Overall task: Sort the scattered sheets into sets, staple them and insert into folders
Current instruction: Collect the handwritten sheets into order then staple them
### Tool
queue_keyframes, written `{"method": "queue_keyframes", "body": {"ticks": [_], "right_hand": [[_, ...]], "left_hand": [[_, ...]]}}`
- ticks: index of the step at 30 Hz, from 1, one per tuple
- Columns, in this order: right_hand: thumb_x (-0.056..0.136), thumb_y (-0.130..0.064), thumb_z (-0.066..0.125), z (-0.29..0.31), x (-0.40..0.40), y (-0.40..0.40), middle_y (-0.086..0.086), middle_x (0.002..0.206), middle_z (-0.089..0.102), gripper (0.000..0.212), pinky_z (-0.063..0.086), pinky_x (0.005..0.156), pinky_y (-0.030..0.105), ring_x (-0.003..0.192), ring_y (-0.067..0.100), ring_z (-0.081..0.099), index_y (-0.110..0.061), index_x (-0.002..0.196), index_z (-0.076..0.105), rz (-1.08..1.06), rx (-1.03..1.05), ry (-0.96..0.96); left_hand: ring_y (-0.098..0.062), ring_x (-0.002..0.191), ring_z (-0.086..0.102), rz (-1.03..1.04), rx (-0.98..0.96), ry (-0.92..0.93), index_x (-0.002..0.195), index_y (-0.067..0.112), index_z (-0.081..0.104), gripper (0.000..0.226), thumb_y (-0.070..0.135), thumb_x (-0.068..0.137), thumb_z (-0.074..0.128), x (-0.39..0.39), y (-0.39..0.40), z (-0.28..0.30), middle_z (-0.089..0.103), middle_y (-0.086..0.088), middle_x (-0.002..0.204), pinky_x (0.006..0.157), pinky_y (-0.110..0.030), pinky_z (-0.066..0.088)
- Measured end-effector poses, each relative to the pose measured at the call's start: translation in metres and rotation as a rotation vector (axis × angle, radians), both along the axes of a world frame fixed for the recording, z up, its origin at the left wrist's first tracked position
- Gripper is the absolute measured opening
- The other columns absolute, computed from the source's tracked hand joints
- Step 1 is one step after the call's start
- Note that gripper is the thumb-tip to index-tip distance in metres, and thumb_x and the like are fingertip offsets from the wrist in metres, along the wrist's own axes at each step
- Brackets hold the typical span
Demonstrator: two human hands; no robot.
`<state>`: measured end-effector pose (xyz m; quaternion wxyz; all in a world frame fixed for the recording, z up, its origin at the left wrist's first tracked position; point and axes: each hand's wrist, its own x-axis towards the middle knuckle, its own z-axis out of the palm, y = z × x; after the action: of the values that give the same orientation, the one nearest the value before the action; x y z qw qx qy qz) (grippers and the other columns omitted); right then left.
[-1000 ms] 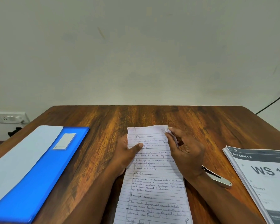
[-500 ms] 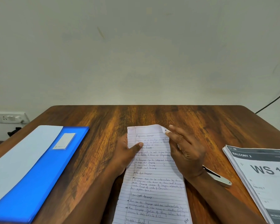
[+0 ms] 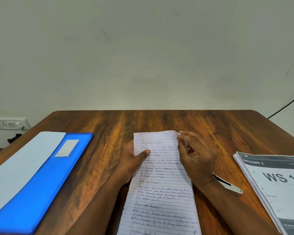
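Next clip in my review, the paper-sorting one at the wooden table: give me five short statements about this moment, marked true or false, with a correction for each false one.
1. The left hand holds the handwritten sheets with its thumb on top. True.
2. The blue folder lies to the right of the handwritten sheets. False: it lies to their left, with a pale sheet on it.
3. The right hand is at the sheets' top right corner. True.
4. The stapler is in the right hand. False: it lies on the table beside the right wrist, partly hidden.
5. The printed stack headed BALCONY 2 is inside the folder. False: it lies on the table at the right edge.
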<state>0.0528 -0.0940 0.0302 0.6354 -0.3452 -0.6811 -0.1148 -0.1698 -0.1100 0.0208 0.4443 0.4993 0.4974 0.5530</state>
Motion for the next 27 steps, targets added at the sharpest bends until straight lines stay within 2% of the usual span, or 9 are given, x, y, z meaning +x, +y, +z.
{"method": "queue_keyframes", "body": {"ticks": [3,7,12,17,22,27], "right_hand": [[0.091,-0.013,0.082,0.006,-0.002,-0.001,0.001,0.108,0.079,0.029,0.065,0.077,0.032,0.097,0.009,0.075,-0.007,0.119,0.077,0.036,-0.127,0.084],[0.088,-0.013,0.084,0.016,-0.002,-0.003,-0.004,0.107,0.079,0.039,0.065,0.081,0.031,0.096,0.006,0.075,-0.012,0.125,0.075,0.139,-0.322,0.261],[0.082,-0.01,0.088,0.021,0.003,0.001,-0.004,0.099,0.08,0.03,0.064,0.079,0.025,0.091,0.006,0.077,-0.009,0.111,0.08,0.196,-0.438,0.402],[0.081,-0.012,0.088,0.026,0.004,0.003,-0.007,0.096,0.08,0.024,0.063,0.078,0.024,0.088,0.004,0.076,-0.013,0.104,0.082,0.202,-0.597,0.438],[0.08,-0.012,0.089,0.025,0.006,0.007,-0.009,0.087,0.08,0.018,0.064,0.077,0.026,0.083,0.003,0.076,-0.014,0.097,0.083,0.184,-0.69,0.504],[0.097,-0.013,0.072,0.022,0.006,0.011,-0.007,0.103,0.08,0.02,0.065,0.081,0.035,0.094,0.008,0.077,-0.019,0.114,0.078,0.237,-0.81,0.533]], "left_hand": [[-0.017,0.103,0.077,-0.01,0.015,0.033,0.118,0.018,0.068,0.031,-0.002,0.094,0.07,0.0,0.0,-0.001,0.08,0.003,0.11,0.082,-0.033,0.064],[-0.019,0.106,0.076,-0.028,0.017,0.06,0.123,0.013,0.068,0.032,0.0,0.094,0.07,-0.001,0.0,-0.001,0.079,-0.001,0.113,0.089,-0.04,0.063],[-0.02,0.107,0.076,-0.033,0.012,0.074,0.123,0.015,0.068,0.031,0.002,0.095,0.071,-0.002,0.001,0.0,0.079,-0.002,0.115,0.092,-0.046,0.061],[-0.017,0.106,0.076,-0.01,0.02,0.067,0.114,0.024,0.068,0.03,0.001,0.095,0.07,-0.001,-0.002,0.004,0.079,0.0,0.112,0.09,-0.04,0.063],[-0.022,0.109,0.075,-0.002,0.006,0.017,0.116,0.02,0.068,0.032,-0.004,0.095,0.067,0.0,0.002,-0.002,0.078,-0.004,0.115,0.093,-0.045,0.061],[-0.018,0.107,0.075,0.105,0.029,-0.014,0.118,0.02,0.069,0.03,0.001,0.095,0.07,-0.002,0.006,-0.001,0.079,0.004,0.111,0.089,-0.038,0.063]]}}
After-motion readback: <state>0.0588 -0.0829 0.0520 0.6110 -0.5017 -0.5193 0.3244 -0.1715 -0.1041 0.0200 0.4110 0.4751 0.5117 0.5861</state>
